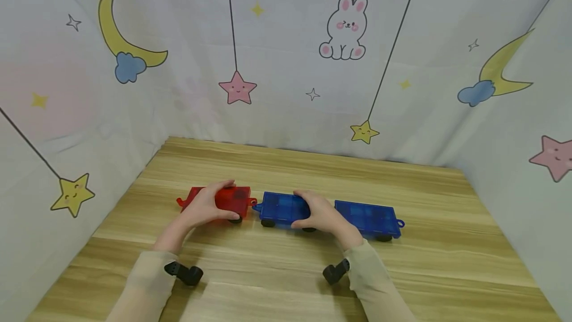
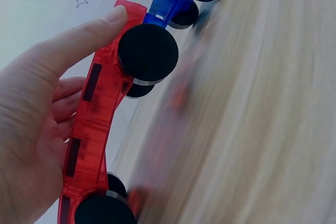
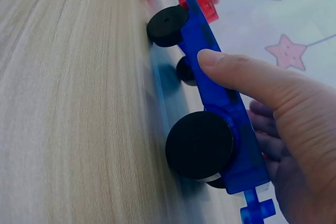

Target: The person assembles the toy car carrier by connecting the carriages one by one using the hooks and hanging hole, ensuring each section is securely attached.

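Note:
Translucent red toy train car (image 1: 238, 197) stands on its black wheels at the left, and my left hand (image 1: 206, 206) grips it across its long sides. To its right is a blue toy train car (image 1: 278, 207), which my right hand (image 1: 322, 212) holds by its right part, thumb (image 3: 226, 64) along the near side. The red car's ring meets the blue car's hook (image 1: 257, 207); whether they are linked I cannot tell. Beyond my right wrist stands a second blue car (image 1: 370, 218) with a ring at its right end; its left part is partly hidden.
All three cars stand in a row on a wooden tabletop (image 1: 263, 267). A white cloth (image 1: 290, 118) printed with stars, moons and a rabbit hangs behind the table and at both sides. Each wrist carries a small black camera (image 1: 189, 275).

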Available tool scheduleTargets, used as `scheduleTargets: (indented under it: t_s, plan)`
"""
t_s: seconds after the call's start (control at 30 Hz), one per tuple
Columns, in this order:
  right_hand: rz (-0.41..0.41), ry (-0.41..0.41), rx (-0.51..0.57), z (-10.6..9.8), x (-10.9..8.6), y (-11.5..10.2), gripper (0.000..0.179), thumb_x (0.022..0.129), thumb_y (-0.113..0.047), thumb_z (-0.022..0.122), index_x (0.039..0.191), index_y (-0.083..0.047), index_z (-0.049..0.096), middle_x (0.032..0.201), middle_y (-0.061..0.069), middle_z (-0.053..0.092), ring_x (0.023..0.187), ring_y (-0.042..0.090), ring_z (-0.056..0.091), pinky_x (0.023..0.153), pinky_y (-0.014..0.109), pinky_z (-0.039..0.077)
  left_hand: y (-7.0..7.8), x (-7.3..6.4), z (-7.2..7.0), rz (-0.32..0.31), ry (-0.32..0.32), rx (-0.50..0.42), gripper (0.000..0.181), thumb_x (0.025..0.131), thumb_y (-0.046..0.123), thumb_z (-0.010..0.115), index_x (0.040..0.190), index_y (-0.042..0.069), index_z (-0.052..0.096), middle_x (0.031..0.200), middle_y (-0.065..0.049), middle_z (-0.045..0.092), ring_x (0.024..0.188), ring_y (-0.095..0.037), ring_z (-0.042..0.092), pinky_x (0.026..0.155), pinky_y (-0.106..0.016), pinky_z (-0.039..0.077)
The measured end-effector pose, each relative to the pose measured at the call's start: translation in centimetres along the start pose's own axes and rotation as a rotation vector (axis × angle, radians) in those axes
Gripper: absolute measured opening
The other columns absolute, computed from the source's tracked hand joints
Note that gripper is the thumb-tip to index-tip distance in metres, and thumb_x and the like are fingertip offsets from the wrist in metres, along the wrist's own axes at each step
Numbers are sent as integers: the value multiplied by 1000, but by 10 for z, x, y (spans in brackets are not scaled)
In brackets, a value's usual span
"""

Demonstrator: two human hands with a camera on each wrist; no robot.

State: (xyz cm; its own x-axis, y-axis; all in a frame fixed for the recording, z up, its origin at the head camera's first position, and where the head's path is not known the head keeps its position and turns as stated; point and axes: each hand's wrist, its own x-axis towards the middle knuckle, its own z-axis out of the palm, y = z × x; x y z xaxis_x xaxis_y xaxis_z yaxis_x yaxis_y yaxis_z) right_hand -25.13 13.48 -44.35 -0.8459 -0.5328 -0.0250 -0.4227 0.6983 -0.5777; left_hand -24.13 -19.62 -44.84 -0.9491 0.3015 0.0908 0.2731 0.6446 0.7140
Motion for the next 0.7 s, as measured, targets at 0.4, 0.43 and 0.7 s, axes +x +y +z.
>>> scheduleTargets:
  t_s: [0.4,0.43,0.7]
  plan:
    - [-9,3,7,-1,-2,-2,87,80,-32,82,149,-4,38,153,14,41,141,34,39,113,52,35,1,1,2,-2,-5,26,94,72,38,86,147,2,42,143,-17,52,125,-37,50,99,-55,46]
    - [-10,3,9,-1,-2,-2,87,80,-32,82,149,-4,38,153,14,41,141,34,39,113,52,35,1,1,2,-2,-3,29,94,72,38,86,146,2,42,143,-17,52,125,-37,50,99,-55,46]
    - [-11,4,12,-1,-1,-2,87,79,-33,82,149,-4,39,153,13,42,141,33,39,113,51,35,-1,2,3,-4,-7,41,94,72,37,87,146,1,42,143,-18,51,125,-37,50,100,-55,45]
